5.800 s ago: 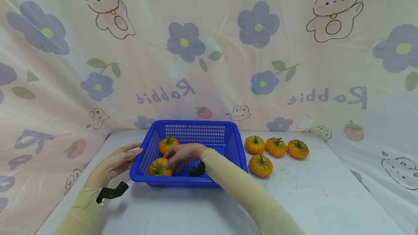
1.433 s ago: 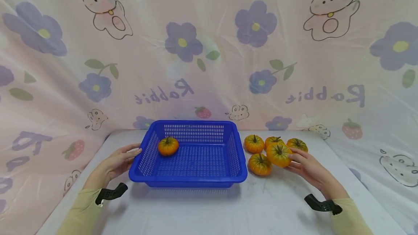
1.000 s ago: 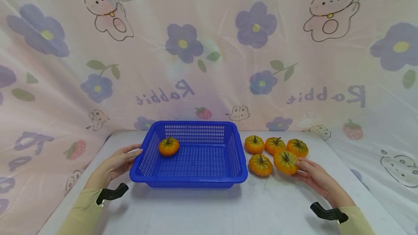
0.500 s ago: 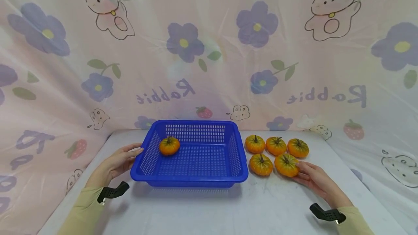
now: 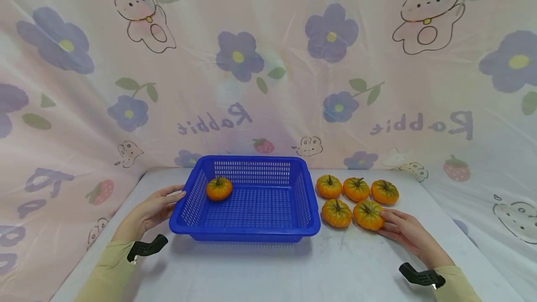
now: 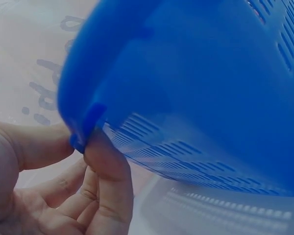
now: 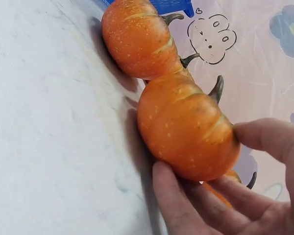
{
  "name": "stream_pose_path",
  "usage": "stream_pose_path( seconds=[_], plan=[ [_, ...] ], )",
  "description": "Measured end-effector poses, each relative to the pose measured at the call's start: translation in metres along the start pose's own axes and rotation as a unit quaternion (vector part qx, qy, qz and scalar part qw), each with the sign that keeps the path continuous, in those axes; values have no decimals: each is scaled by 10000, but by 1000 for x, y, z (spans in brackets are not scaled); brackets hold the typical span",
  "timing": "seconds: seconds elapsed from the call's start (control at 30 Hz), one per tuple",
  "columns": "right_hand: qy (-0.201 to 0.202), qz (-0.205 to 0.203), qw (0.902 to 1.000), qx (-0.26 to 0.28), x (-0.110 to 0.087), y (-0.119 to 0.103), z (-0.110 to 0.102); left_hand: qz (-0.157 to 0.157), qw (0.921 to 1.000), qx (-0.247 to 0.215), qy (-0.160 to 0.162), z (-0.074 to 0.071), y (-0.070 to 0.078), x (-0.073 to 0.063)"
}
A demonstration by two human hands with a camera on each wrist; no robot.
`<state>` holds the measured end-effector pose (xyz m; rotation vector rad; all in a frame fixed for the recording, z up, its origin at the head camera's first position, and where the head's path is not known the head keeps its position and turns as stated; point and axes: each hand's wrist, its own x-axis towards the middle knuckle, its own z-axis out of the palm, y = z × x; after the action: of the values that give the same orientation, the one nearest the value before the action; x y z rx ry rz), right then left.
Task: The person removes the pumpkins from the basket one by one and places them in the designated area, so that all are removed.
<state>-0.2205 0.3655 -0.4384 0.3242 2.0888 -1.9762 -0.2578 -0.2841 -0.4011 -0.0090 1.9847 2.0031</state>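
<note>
My left hand [image 5: 153, 209] is at the left side of a blue perforated plastic basket [image 5: 243, 231]; the left wrist view shows its thumb and fingers pinching the basket rim [image 6: 83, 103]. One small orange-green pumpkin [image 5: 219, 189] sits inside, near the basket's left back corner. On the table to the right, my right hand [image 5: 407, 233] grips another small pumpkin [image 5: 368, 215] from its right side. In the right wrist view, thumb and fingers lie around that pumpkin [image 7: 186, 129], which appears to rest on the white surface.
Left of the held pumpkin stands another pumpkin [image 5: 337, 213]. Behind them is a row of three: a left one [image 5: 329, 186], a middle one [image 5: 356, 189] and a right one [image 5: 384, 192]. A printed curtain [image 5: 277, 106] hangs behind the white table [image 5: 260, 274].
My right hand has taken the front pumpkin out of the basket, carried it right and lowered it to the table beside the others. My left hand has stayed at the basket's left side.
</note>
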Motion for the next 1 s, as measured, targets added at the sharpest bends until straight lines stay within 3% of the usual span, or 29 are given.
stream_pose_path(
  seconds=[0.63,0.83,1.0],
  plan=[
    [191,-92,9989,-419,-5,-6,-13,-35,10000,-81,29,2,-2,2],
    [182,-447,9933,-1052,-9,-21,-22,-50,10000,-59,61,2,0,1],
    [143,-851,9861,-1417,-10,-41,-16,-33,10000,9,52,0,1,0]
  ],
)
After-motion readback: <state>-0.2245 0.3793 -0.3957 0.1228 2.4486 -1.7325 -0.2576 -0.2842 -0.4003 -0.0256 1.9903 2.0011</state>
